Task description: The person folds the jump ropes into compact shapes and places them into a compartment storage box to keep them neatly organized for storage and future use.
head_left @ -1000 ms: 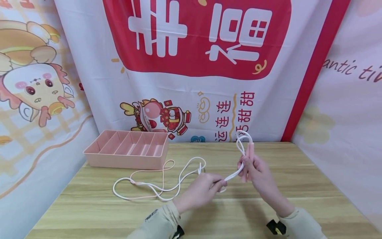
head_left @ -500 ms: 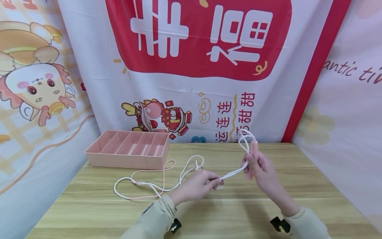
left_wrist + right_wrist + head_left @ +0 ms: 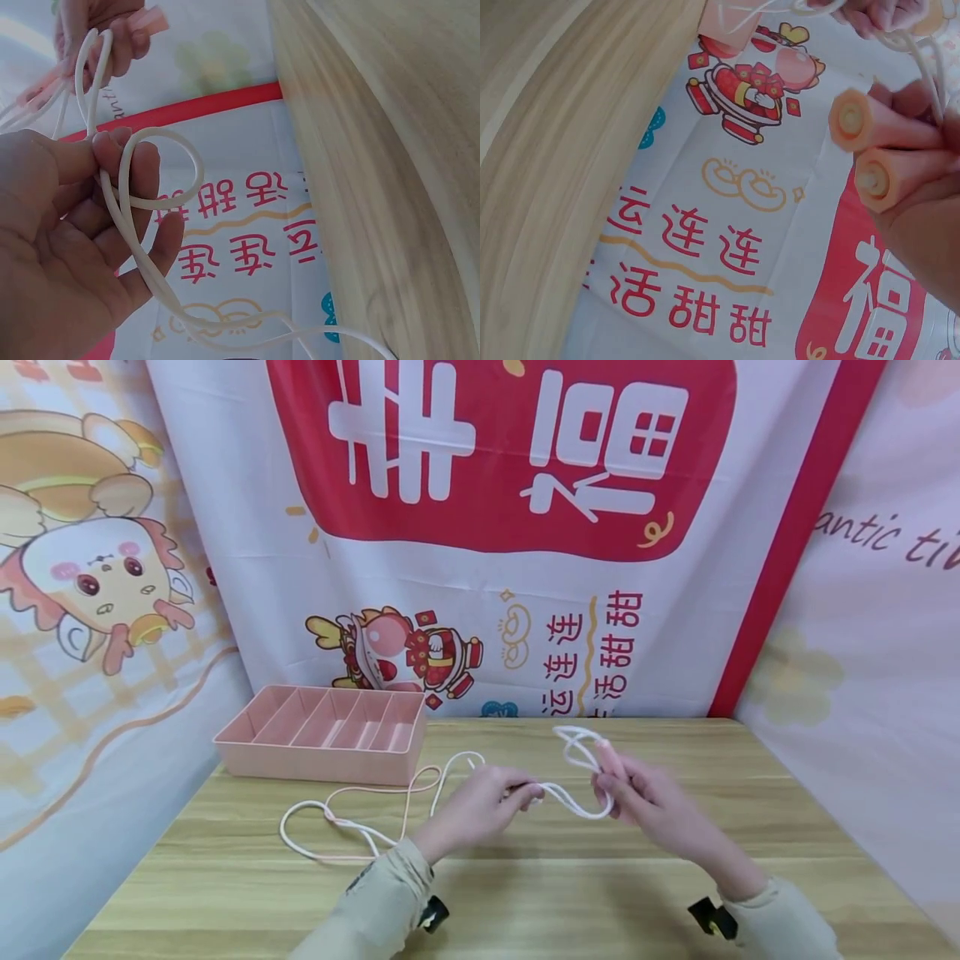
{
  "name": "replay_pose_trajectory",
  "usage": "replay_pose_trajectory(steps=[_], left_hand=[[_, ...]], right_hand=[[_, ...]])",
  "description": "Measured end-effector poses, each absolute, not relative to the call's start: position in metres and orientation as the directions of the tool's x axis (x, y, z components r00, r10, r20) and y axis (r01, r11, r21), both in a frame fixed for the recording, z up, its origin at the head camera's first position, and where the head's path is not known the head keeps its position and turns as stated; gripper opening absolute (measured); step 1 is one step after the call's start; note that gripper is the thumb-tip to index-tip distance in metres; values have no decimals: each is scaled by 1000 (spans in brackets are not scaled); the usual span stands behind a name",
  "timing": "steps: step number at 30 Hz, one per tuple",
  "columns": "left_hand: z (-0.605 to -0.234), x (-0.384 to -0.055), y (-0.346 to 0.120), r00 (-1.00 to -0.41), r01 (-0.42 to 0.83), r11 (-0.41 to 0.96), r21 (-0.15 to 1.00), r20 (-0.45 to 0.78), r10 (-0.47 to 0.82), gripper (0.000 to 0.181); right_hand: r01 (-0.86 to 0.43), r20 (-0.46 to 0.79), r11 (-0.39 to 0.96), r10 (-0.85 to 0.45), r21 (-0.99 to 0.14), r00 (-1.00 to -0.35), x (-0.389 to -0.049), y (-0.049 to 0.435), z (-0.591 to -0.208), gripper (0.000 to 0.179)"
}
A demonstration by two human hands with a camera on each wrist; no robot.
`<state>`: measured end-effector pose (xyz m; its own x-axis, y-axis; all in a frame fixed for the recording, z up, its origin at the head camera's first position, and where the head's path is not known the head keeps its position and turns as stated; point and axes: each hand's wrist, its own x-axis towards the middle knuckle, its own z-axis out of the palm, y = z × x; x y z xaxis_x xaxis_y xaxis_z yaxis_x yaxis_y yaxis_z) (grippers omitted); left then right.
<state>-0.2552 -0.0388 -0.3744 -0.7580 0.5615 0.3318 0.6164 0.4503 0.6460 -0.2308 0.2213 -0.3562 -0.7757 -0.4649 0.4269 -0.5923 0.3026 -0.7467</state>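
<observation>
A jump rope with two pink handles and a mostly white cord is held in both hands. My right hand grips the two handles side by side, their round ends showing in the right wrist view. Loops of cord stick out beyond the handles. To the left, my left hand pinches the doubled cord between thumb and fingers, with a small loop by the fingertips in the left wrist view. A slack bend of cord hangs between the hands. The rest, partly pinkish, lies loosely looped on the table.
At the back left of the wooden table stands a pink box with several compartments, and cord lies near its front right corner. A printed cloth hangs behind the table, with more cloth at both sides.
My left hand has moved left and slightly up with the cord. The handles in my right hand have tilted and lowered, and the cord between the hands has gone slack.
</observation>
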Motion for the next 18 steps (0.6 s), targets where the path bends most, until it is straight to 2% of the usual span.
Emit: replay_pose_trajectory(steps=[9,14,18], left_hand=[[-371,-253,-41,-761,610,464,642,312,569,20],[-372,-254,-43,-767,601,472,645,300,568,18],[-371,-256,-49,-806,543,495,679,256,533,16]], right_hand=[[-594,307,345,-611,-726,-730,-226,207,-367,14],[-640,328,330,-646,-694,-689,-225,207,-367,16],[-671,334,351,-662,-653,-671,-226,211,-364,14]])
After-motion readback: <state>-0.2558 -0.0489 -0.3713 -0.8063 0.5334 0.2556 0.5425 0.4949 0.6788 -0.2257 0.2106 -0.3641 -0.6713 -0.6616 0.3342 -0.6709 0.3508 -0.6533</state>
